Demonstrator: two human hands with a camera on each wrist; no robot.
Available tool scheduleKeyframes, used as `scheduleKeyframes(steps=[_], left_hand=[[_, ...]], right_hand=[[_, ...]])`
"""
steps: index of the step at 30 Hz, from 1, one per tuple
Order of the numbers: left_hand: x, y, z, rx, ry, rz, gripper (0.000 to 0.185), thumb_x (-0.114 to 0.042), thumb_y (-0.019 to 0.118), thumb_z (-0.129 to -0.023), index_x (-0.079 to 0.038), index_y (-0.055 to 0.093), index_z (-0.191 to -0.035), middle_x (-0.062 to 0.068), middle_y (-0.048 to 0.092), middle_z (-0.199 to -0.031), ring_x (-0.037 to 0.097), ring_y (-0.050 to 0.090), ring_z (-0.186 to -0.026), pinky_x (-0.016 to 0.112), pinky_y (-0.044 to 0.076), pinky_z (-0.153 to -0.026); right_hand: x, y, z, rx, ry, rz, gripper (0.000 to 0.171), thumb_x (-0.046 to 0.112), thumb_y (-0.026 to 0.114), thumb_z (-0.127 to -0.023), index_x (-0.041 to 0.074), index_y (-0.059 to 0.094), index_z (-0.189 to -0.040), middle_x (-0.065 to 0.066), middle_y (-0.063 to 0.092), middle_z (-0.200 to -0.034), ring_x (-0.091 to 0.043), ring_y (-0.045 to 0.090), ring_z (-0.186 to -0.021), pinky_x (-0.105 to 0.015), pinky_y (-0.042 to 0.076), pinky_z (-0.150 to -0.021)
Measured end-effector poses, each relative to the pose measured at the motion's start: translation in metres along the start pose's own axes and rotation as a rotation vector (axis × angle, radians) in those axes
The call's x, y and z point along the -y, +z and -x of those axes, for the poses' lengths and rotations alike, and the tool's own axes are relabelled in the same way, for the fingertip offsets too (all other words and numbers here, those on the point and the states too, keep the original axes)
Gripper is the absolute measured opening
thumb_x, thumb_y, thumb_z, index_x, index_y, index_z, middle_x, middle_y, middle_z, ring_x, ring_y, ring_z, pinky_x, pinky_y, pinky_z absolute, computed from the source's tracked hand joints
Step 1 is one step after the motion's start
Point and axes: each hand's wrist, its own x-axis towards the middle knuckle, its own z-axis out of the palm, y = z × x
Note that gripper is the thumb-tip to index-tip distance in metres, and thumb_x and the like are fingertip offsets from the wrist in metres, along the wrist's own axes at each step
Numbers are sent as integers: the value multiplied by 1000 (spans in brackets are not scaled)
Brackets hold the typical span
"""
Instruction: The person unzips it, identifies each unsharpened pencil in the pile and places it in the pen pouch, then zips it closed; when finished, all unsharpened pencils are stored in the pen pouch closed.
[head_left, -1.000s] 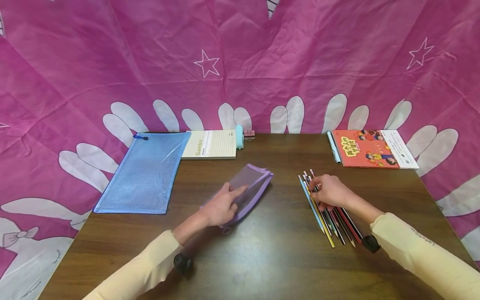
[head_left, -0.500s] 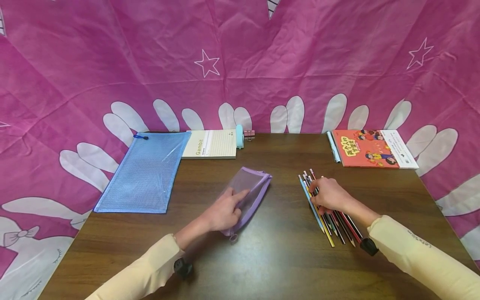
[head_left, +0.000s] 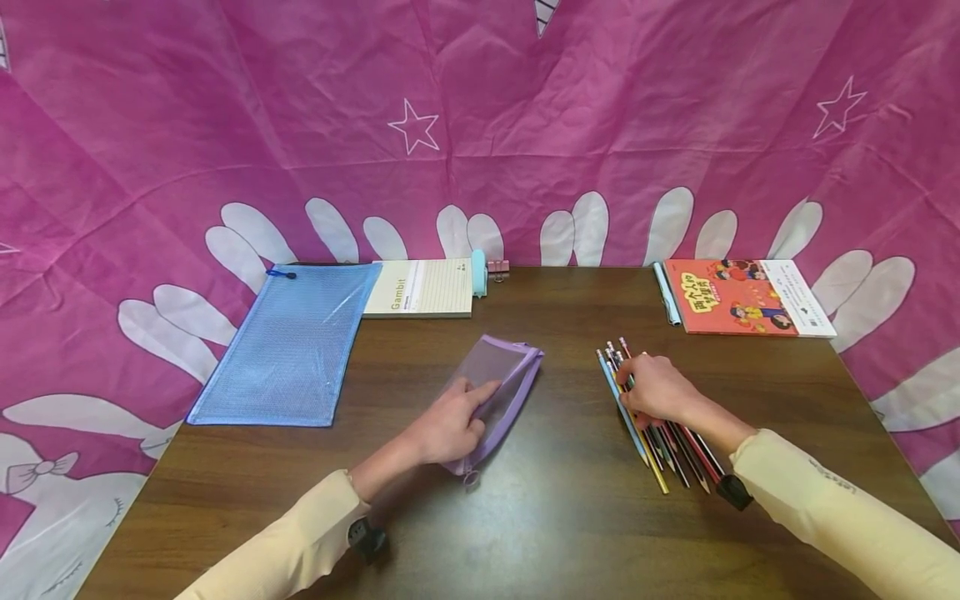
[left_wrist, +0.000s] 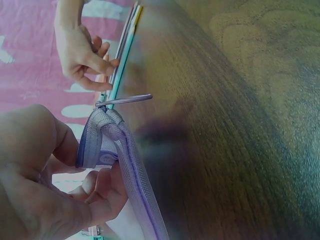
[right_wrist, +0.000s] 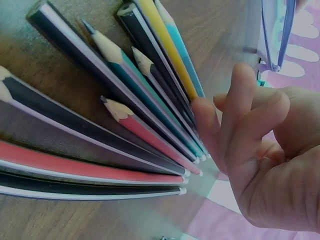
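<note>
Our right hand [head_left: 654,388] curls onto the fanned row of coloured wooden pencils [head_left: 663,433], apparently pinching one; they run fore-aft, well right of the purple mesh zip pouch [head_left: 497,392] gripped by our left hand [head_left: 448,429].

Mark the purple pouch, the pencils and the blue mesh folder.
purple pouch [head_left: 501,363]: head view, on its clear mesh face.
pencils [head_left: 660,471]: head view, on the yellow pencil's near end.
blue mesh folder [head_left: 288,346]: head view, on the middle of its mesh.
</note>
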Motion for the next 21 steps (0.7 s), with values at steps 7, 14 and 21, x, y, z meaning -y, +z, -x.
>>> scheduleKeyframes(steps=[7,14,21], left_hand=[[1,0,0,1,0,-2,68,1,56,-85,-5,43,-151,16,51,-107,21,52,-86,27,52,-63],[1,1,0,-2,-8,7,68,1,56,-86,-6,43,-152,17,50,-107,21,53,-85,24,51,-59],[2,2,0,-7,-14,27,69,2,56,-85,-6,42,-152,18,50,-108,22,53,-85,23,51,-55]], right_hand=[[1,3,0,0,24,-16,33,1,64,-88,-12,59,-118,-1,60,-50,-19,62,-43,-31,48,-40],[5,8,-5,14,54,18,41,2,66,-88,-13,56,-125,-10,65,-68,-14,63,-44,-31,51,-45],[7,14,-8,-20,42,136,41,5,71,-85,-9,60,-122,-15,64,-77,-12,60,-41,-35,52,-51]])
